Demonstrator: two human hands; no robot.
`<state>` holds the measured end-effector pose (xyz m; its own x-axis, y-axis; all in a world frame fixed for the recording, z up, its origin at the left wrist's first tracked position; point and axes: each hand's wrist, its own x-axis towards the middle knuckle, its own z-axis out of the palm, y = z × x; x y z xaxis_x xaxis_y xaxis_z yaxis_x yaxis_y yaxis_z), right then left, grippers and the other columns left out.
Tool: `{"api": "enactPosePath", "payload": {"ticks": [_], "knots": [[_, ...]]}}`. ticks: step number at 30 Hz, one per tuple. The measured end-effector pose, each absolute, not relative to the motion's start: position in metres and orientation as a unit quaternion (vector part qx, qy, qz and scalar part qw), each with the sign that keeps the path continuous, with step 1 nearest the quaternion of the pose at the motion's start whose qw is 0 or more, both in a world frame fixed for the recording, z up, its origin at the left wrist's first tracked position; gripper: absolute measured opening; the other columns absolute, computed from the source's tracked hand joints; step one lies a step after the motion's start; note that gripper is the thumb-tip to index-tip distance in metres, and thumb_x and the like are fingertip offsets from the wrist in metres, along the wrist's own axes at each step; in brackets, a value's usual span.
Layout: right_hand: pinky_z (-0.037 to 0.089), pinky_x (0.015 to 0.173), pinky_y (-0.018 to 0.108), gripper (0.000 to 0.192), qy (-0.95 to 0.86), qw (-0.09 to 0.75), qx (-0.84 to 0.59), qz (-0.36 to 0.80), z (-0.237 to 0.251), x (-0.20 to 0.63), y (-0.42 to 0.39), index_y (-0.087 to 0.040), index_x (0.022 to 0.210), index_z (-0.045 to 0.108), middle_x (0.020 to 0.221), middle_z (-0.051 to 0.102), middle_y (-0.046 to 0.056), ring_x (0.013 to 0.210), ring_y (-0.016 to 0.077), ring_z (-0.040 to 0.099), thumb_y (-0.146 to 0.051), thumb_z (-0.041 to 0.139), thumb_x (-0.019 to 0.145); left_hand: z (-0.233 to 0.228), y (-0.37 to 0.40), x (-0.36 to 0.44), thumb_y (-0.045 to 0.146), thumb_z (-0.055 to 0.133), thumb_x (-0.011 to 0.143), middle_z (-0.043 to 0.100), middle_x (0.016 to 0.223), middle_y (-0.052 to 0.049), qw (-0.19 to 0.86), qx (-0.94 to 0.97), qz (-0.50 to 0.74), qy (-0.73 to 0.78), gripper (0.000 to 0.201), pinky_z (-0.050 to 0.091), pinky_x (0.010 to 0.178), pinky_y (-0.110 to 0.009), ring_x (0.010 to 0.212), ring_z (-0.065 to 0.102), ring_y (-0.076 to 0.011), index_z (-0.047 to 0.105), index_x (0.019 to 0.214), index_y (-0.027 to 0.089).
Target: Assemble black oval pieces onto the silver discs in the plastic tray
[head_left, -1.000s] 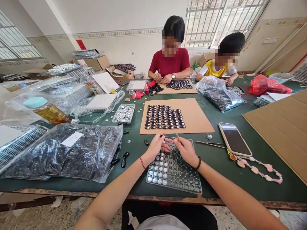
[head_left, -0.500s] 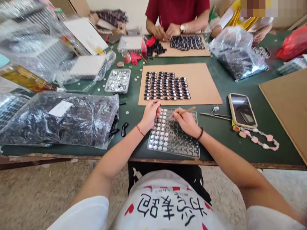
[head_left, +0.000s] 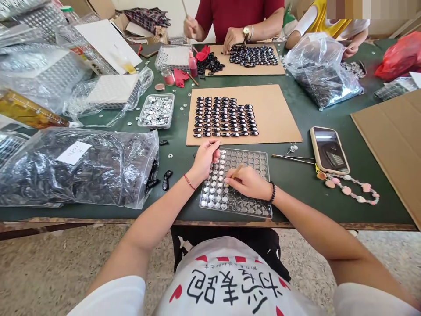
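Note:
My right hand point(head_left: 247, 182) is closed around a thin wooden stick point(head_left: 237, 170), over the middle of a clear plastic tray point(head_left: 256, 211). The stick's lower end points down at the tray's cups. White round pieces point(head_left: 213, 191) fill the left columns of cups; the cups to the right look bare. My left hand point(head_left: 206, 160) is at the tray's upper left corner, thumb and fingertips pinched together. What they hold, if anything, is too small to make out. Beyond the tray, black oval pieces with whitish spots point(head_left: 225, 116) lie in rows on a cardboard sheet point(head_left: 279, 114).
On the left are a bag of black pieces point(head_left: 79, 171) and a box of small silvery discs point(head_left: 157, 109). Tweezers point(head_left: 292, 158) and a phone point(head_left: 330, 150) with a beaded strap lie right. Across the table, a person in a red shirt point(head_left: 238, 19) works at another board.
My right hand has moved with the stick down and left across the tray, toward me. My left hand stays almost still. The person opposite has raised one hand with a stick.

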<state>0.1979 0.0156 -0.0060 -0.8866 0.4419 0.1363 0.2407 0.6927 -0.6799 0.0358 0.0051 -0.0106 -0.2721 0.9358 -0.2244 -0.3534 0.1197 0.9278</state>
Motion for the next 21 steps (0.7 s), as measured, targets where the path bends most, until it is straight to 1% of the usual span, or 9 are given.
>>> {"api": "enactPosePath", "payload": {"ticks": [4,7,9,11,13,15,16,18,21], "knots": [[0.034,0.056,0.022,0.027,-0.891,0.217,-0.204,0.341,-0.003,0.202,0.02,-0.017,0.071,0.054,0.069,0.058,0.002,0.058,0.0106,0.049,-0.03,0.038,0.088,-0.011,0.003,0.037,0.036,0.054,0.076,0.043,0.048,0.005,0.512,0.315,0.59,0.539,0.021,0.025,0.039,-0.015,0.04,0.034,-0.0035,0.048,0.072,0.016],[0.036,0.059,0.023,0.021,-0.878,0.284,-0.237,0.303,-0.002,0.204,0.023,-0.017,0.079,0.056,0.075,0.059,0.003,0.064,0.0124,0.051,-0.029,0.04,0.087,-0.009,0.0,0.04,0.042,0.052,0.076,0.04,0.045,0.005,0.476,0.38,0.563,0.559,0.032,0.025,0.04,-0.016,0.04,0.032,-0.0039,0.043,0.061,0.016],[0.037,0.061,0.023,0.019,-0.872,0.314,-0.254,0.276,-0.003,0.204,0.026,-0.018,0.081,0.055,0.076,0.059,0.003,0.067,0.0131,0.052,-0.027,0.04,0.087,-0.008,-0.002,0.042,0.044,0.051,0.076,0.039,0.043,0.005,0.462,0.425,0.528,0.572,0.035,0.026,0.041,-0.017,0.039,0.032,-0.0044,0.042,0.058,0.016],[0.037,0.061,0.024,0.019,-0.863,0.34,-0.271,0.256,-0.003,0.204,0.029,-0.018,0.08,0.055,0.075,0.058,0.003,0.068,0.0132,0.052,-0.027,0.04,0.087,-0.006,-0.005,0.044,0.044,0.052,0.075,0.04,0.043,0.005,0.459,0.455,0.49,0.585,0.03,0.026,0.041,-0.017,0.039,0.033,-0.0051,0.048,0.064,0.016],[0.037,0.06,0.024,0.019,-0.85,0.364,-0.29,0.247,-0.004,0.204,0.031,-0.017,0.079,0.055,0.072,0.057,0.003,0.066,0.013,0.052,-0.027,0.041,0.087,-0.004,-0.007,0.046,0.042,0.054,0.074,0.041,0.045,0.005,0.466,0.479,0.45,0.593,0.025,0.026,0.04,-0.017,0.039,0.036,-0.0061,0.054,0.08,0.018],[0.036,0.057,0.023,0.019,-0.83,0.39,-0.307,0.253,-0.004,0.204,0.033,-0.017,0.078,0.056,0.071,0.057,0.002,0.061,0.0121,0.05,-0.027,0.041,0.087,-0.003,-0.009,0.048,0.04,0.056,0.073,0.043,0.047,0.006,0.477,0.505,0.41,0.591,0.033,0.028,0.04,-0.018,0.04,0.039,-0.0074,0.054,0.098,0.019],[0.036,0.056,0.023,0.019,-0.82,0.4,-0.313,0.262,-0.004,0.204,0.034,-0.017,0.078,0.056,0.071,0.057,0.002,0.059,0.0117,0.049,-0.027,0.042,0.087,-0.002,-0.01,0.049,0.04,0.057,0.072,0.043,0.047,0.006,0.48,0.517,0.394,0.589,0.036,0.028,0.04,-0.019,0.039,0.04,-0.008,0.053,0.103,0.02],[0.037,0.055,0.023,0.019,-0.804,0.414,-0.32,0.283,-0.004,0.204,0.034,-0.017,0.078,0.056,0.071,0.058,0.002,0.057,0.0112,0.049,-0.028,0.043,0.086,-0.003,-0.011,0.052,0.04,0.055,0.073,0.043,0.045,0.005,0.478,0.535,0.374,0.588,0.034,0.029,0.04,-0.02,0.038,0.04,-0.0087,0.055,0.099,0.018],[0.037,0.054,0.023,0.019,-0.786,0.428,-0.319,0.312,-0.003,0.206,0.033,-0.017,0.076,0.056,0.07,0.058,0.002,0.057,0.0114,0.049,-0.03,0.045,0.085,-0.005,-0.013,0.054,0.041,0.05,0.076,0.044,0.044,0.004,0.452,0.557,0.357,0.598,0.026,0.03,0.042,-0.021,0.038,0.04,-0.0094,0.059,0.081,0.017]]}}
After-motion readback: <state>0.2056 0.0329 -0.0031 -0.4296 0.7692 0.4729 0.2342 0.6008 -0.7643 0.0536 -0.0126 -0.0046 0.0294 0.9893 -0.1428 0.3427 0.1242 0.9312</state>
